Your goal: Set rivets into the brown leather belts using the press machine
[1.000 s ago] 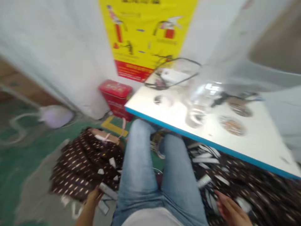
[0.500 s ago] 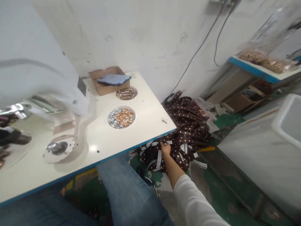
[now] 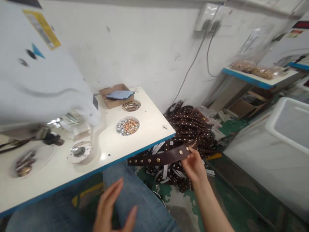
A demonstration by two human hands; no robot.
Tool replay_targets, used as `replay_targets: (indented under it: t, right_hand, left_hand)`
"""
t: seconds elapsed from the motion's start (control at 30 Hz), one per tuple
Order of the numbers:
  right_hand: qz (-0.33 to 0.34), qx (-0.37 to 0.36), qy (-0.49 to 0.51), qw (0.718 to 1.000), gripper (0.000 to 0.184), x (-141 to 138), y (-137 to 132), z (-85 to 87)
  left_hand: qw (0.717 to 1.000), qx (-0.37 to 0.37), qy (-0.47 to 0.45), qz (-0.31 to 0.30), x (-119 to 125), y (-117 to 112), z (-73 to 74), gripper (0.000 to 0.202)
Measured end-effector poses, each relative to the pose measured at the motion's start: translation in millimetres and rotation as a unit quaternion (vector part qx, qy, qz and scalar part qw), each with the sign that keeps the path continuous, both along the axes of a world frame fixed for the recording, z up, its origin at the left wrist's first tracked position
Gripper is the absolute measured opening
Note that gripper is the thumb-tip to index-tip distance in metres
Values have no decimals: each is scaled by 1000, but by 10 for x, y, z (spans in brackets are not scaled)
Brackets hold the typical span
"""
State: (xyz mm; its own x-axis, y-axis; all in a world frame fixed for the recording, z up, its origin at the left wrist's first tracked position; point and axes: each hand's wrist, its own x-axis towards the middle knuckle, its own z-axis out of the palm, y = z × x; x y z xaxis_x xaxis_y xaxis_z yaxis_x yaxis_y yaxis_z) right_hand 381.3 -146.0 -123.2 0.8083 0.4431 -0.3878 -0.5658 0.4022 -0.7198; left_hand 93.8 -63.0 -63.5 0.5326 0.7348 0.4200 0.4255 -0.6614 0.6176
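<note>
My right hand [image 3: 193, 164] is closed on one end of a dark brown studded strap [image 3: 159, 157], held level just off the white table's blue front edge [image 3: 135, 154]. Behind it on the floor lies a heap of the same brown studded straps [image 3: 190, 129] with white tags. My left hand [image 3: 113, 209] hovers over my jeans-clad thigh with fingers stretched out, holding nothing. Two round wells in the table hold metal parts: silver and copper rings [image 3: 127, 125] nearer me, gold pieces [image 3: 131, 105] behind.
A white machine body [image 3: 38, 83] rises over the table's left side above a round metal base plate [image 3: 78, 151]. A small cardboard box [image 3: 116, 95] holds a blue cloth. A white bin [image 3: 287, 129] stands at right. Cables hang down the wall.
The view swung from the left of the table to its right. My right hand reached into the strap heap, then lifted one strap up. My left hand came up over my lap.
</note>
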Motion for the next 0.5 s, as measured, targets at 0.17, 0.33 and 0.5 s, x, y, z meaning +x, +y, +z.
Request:
replay_targets:
  t: [0.17,0.33,0.5]
  right_hand:
    - [125,129,-18,984,30,-471,-58,891]
    - [304,214,-187,909,67,-916,221,1249]
    - [457,231,-262,818,35,-1340,605,1106]
  left_hand:
    - [989,107,-52,-82,593,-2,203,59]
    - [866,-425,7,-264,244,252,620,42]
    - [511,-700,80,-493,-198,558,746,72]
